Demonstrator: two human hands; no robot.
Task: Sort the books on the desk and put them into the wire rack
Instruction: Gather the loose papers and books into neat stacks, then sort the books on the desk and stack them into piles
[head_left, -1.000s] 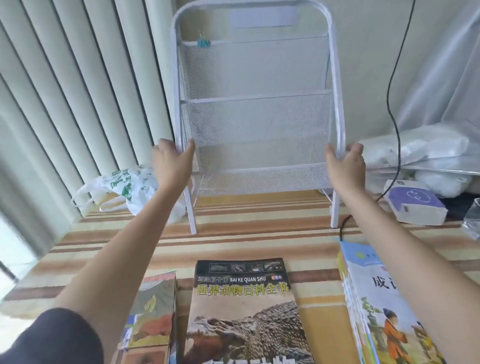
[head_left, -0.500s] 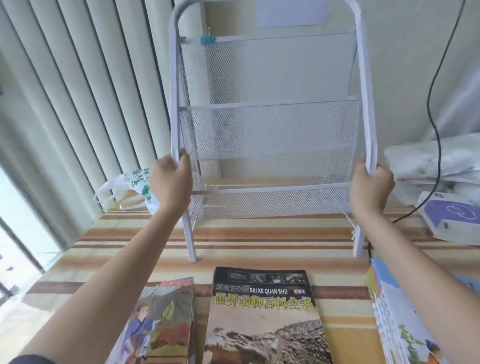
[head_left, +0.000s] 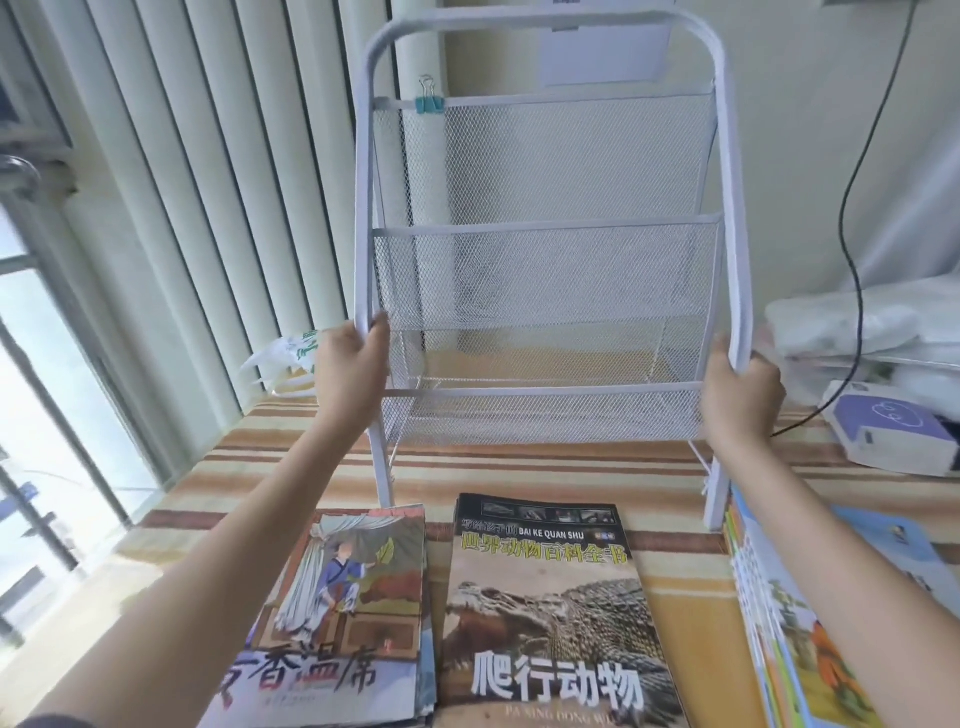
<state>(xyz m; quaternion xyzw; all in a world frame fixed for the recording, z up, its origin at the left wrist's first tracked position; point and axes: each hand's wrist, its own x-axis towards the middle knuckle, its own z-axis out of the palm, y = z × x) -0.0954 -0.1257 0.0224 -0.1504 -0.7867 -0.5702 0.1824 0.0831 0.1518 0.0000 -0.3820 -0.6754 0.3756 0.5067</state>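
Rack setup, books not sorted yet

Both hands, left hand (head_left: 349, 371) and right hand (head_left: 740, 392), have fingers curled round the wire rack (head_left: 545, 291) side rails; next, probably grab the reptile book (head_left: 550, 613) at 6 o'clock.

**Room around the rack**

Between the fingers (head_left: 371, 332) of the two hands, the wire rack (head_left: 545, 270) stands with its three mesh pockets open from above. Below them, striped worktop (head_left: 519, 467) lies bare as far as the crocodile book (head_left: 550, 613) and the book stacks (head_left: 353, 613) beside it. Outside the right fingers (head_left: 719, 345) a black cable (head_left: 852, 249), white bundles (head_left: 857, 322) and a purple box (head_left: 893, 431) crowd in; outside the left, a plastic bag (head_left: 291, 353) and blinds (head_left: 208, 182).
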